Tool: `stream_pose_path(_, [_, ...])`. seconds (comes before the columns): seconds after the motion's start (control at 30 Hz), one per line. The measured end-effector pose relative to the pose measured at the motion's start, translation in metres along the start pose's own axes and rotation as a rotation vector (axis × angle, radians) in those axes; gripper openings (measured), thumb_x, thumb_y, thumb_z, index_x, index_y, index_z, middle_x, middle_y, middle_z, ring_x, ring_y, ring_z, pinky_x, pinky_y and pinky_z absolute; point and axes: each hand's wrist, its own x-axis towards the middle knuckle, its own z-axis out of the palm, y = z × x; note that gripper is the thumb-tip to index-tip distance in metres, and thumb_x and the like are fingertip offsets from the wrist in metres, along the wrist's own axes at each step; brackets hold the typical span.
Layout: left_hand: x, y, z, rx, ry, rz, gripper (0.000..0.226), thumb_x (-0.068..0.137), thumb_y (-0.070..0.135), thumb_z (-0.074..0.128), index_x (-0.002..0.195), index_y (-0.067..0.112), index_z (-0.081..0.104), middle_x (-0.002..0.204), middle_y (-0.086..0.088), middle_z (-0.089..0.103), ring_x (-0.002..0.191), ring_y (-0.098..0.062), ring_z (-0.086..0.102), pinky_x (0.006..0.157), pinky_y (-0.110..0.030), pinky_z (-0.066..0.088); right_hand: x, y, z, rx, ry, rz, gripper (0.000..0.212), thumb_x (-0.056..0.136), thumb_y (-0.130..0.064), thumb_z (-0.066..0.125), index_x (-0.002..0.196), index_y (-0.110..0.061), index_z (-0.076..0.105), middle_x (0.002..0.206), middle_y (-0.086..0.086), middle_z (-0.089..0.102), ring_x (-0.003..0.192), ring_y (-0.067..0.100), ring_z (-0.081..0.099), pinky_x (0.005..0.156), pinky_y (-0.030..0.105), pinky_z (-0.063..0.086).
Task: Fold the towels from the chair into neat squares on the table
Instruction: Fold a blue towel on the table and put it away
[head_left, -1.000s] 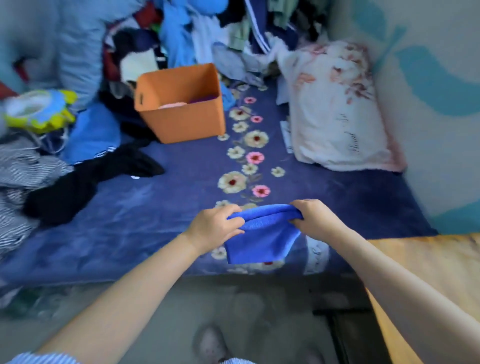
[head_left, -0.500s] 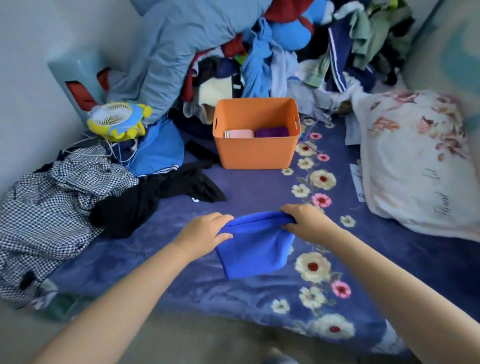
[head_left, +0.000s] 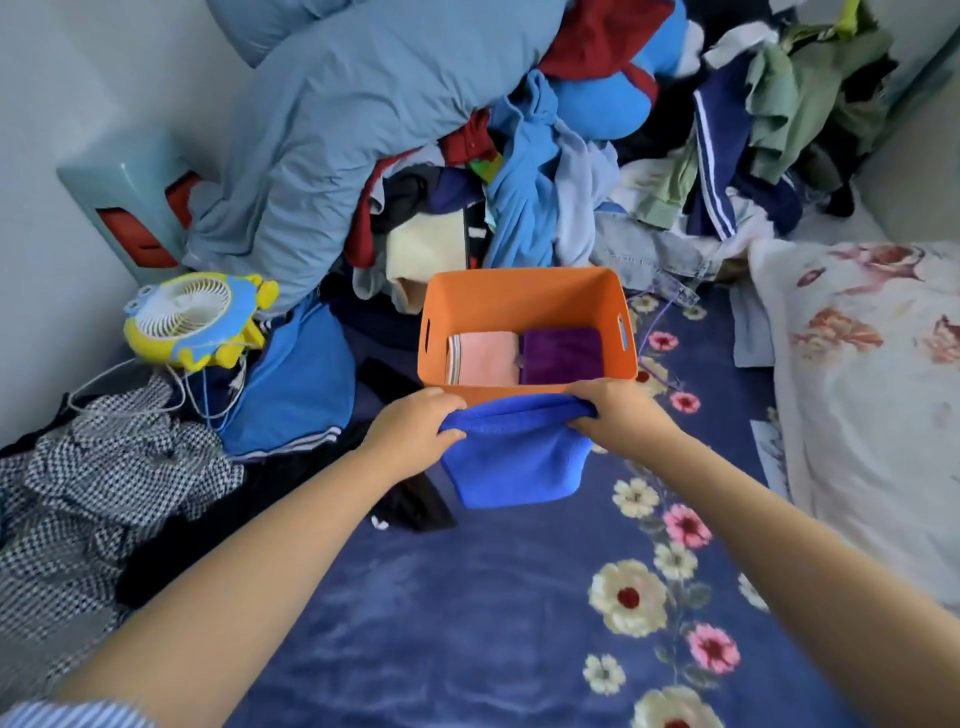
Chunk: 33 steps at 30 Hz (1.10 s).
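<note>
both hands (head_left: 410, 434) (head_left: 618, 413) grip blue towel (head_left: 514, 462)

You are looking down on a bed covered by a dark blue blanket (head_left: 467, 623) printed with cream and pink flowers. A pale grey-white wall (head_left: 62, 104) runs along its left side, lit by soft, even daylight. Against that wall stands a light teal stool (head_left: 124, 182) with red showing through its cut-outs. A heap of clothes (head_left: 597, 156) rises at the far end of the bed, topped by a grey-blue duvet (head_left: 337, 130). On your right lies a white floral pillow (head_left: 872, 389).
</note>
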Motion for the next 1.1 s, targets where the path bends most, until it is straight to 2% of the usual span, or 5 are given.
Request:
stream_pose_path(0.57, [0.277, -0.1, -0.02, 0.068, 0.039, -0.049, 0.026, 0.089, 0.008, 0.049, 0.113, 0.005, 0.056, 0.116, -0.011, 0.055, 0.107, -0.028, 0.052, 0.081, -0.036, 0.043, 0.286, 0.037, -0.011, 0.203, 0.288, 0.149, 0.033, 0.072, 0.005, 0.048, 0.1, 0.003, 0.066, 0.097, 0.026, 0.063, 0.093, 0.033, 0.054, 0.063, 0.018, 0.021])
stream_pose_path(0.7, [0.315, -0.128, 0.014, 0.242, 0.168, 0.192, 0.014, 0.064, 0.003, 0.068, 0.078, 0.004, 0.065, 0.078, -0.01, 0.063, 0.072, -0.026, 0.065, 0.047, -0.029, 0.048, 0.315, 0.061, 0.022, 0.238, 0.353, 0.19, 0.042, 0.073, 0.013, 0.052, 0.113, 0.005, 0.06, 0.113, 0.025, 0.057, 0.107, 0.036, 0.053, 0.079, 0.02, 0.031])
stream_pose_path(0.77, [0.32, -0.138, 0.042, 0.446, 0.066, 0.315, 0.018, 0.05, 0.007, 0.075, 0.064, 0.008, 0.063, 0.063, -0.007, 0.062, 0.056, -0.024, 0.065, 0.043, -0.022, 0.045, 0.317, 0.078, 0.058, 0.178, 0.191, 0.192, 0.044, 0.074, 0.01, 0.055, 0.118, 0.008, 0.054, 0.122, 0.027, 0.049, 0.113, 0.037, 0.051, 0.091, 0.027, 0.035])
stream_pose_path(0.9, [0.3, -0.143, 0.116, 0.723, -0.68, 0.255, 0.031, 0.09, 0.006, 0.047, 0.118, 0.014, 0.057, 0.123, -0.006, 0.057, 0.117, -0.026, 0.052, 0.099, -0.038, 0.035, 0.302, 0.103, 0.141, 0.019, -0.537, 0.225, 0.062, 0.085, -0.011, 0.056, 0.141, -0.008, 0.029, 0.154, 0.017, 0.005, 0.141, 0.031, 0.021, 0.113, 0.029, 0.024])
stream_pose_path(1.1, [0.304, -0.14, 0.164, 0.569, -0.745, 0.08, 0.035, 0.093, 0.014, 0.044, 0.128, 0.012, 0.047, 0.134, -0.01, 0.046, 0.125, -0.029, 0.042, 0.101, -0.042, 0.036, 0.318, 0.117, 0.167, -0.04, -0.624, 0.274, 0.042, 0.091, -0.013, 0.047, 0.132, -0.008, 0.043, 0.14, 0.017, 0.036, 0.127, 0.03, 0.04, 0.102, 0.029, 0.033])
